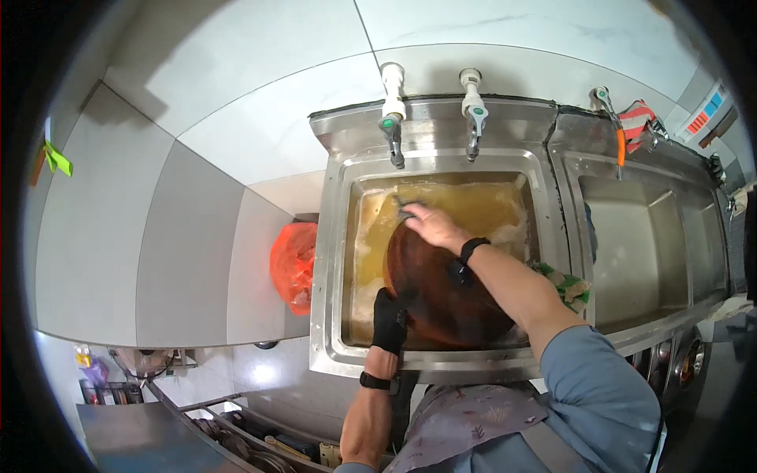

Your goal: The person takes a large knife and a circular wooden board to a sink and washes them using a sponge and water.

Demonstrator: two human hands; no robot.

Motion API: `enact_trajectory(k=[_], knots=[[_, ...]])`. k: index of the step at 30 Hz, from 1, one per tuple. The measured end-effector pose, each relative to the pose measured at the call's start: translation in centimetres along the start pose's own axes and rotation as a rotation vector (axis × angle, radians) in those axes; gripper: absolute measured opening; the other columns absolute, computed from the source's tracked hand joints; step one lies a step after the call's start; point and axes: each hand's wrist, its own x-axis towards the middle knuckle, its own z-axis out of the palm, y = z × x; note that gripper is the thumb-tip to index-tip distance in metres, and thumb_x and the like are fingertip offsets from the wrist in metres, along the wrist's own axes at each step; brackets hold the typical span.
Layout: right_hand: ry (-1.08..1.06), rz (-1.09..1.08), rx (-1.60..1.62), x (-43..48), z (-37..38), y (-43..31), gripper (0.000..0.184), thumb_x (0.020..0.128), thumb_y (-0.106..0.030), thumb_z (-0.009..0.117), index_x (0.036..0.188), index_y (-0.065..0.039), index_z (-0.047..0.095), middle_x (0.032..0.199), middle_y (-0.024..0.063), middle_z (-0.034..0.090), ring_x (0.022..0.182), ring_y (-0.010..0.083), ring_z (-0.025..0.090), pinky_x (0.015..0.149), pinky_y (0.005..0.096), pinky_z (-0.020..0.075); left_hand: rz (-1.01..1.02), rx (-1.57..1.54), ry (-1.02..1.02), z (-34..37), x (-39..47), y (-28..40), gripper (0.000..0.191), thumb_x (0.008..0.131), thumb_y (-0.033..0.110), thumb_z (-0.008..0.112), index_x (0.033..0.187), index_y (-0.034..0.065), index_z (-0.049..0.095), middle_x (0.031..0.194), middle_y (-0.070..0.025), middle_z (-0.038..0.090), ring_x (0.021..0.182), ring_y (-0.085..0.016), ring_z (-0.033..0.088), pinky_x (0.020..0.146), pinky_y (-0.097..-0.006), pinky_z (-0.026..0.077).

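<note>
A large reddish-brown round vessel, perhaps a wok or basin, lies tilted in the left stainless steel sink, amid cloudy yellowish water. My left hand, in a black glove, grips the vessel's near left rim. My bare right hand is at its far rim, fingers on a dark scrubbing pad; motion blur hides how firmly the pad is held. A dark band circles each wrist. The vessel's inside is dark, and my right forearm covers part of it.
Two taps overhang the sink's back edge. A red plastic bag hangs at the left. Green and brown cloth or scourer rests on the right rim. A second sink adjoins, below an orange hose.
</note>
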Motion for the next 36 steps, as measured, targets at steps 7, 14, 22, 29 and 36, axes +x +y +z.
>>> enact_trajectory(k=[7,14,22,29,36], knots=[[0.133,0.342,-0.176,-4.7,-0.9,2.7,0.047,0.101,-0.030,0.057,0.143,-0.010,0.053,0.133,0.0274,0.062,0.120,0.0475,0.059,0.100,0.0556,0.0487,0.198,-0.146,-0.007,0.3,-2.0,-0.5,0.036,0.086,0.021,0.082,0.103,-0.0017,0.060,0.096,-0.0102,0.068,0.087,-0.020,0.066,0.075,-0.0323,0.054],[0.183,-0.056,-0.006,-13.1,0.4,-6.9,0.044,0.096,-0.021,0.064,0.138,-0.008,0.058,0.122,0.0262,0.066,0.110,0.0458,0.064,0.093,0.0519,0.0527,0.219,0.069,0.021,0.1,-2.0,-2.6,0.044,0.086,0.023,0.082,0.111,-0.0030,0.057,0.103,-0.0106,0.066,0.091,-0.018,0.063,0.078,-0.0333,0.054],[0.066,-0.700,-0.349,-7.7,2.3,-15.0,0.018,0.090,-0.020,0.066,0.098,-0.006,0.074,0.097,0.0220,0.070,0.096,0.0366,0.071,0.092,0.0465,0.0549,0.455,0.088,-0.005,-0.4,-1.4,-5.1,0.034,0.092,0.013,0.070,0.119,-0.0007,0.055,0.111,-0.0093,0.063,0.100,-0.019,0.059,0.086,-0.0347,0.051],[-0.197,-0.053,-0.633,4.1,-2.7,-11.0,0.029,0.077,-0.029,0.063,0.083,-0.006,0.079,0.095,0.0222,0.075,0.094,0.0388,0.074,0.083,0.0483,0.0591,0.279,0.078,0.084,1.3,-3.8,-3.3,0.049,0.085,0.026,0.083,0.117,0.0006,0.056,0.102,-0.0120,0.066,0.094,-0.021,0.063,0.082,-0.0360,0.053],[0.164,0.402,-0.349,3.4,-6.7,3.0,0.045,0.096,-0.037,0.053,0.108,0.001,0.076,0.117,0.0285,0.070,0.110,0.0468,0.067,0.098,0.0539,0.0520,0.296,0.253,0.064,1.0,-3.7,-3.1,0.056,0.082,0.032,0.086,0.116,0.0001,0.056,0.103,-0.0131,0.067,0.093,-0.023,0.064,0.082,-0.0370,0.052]])
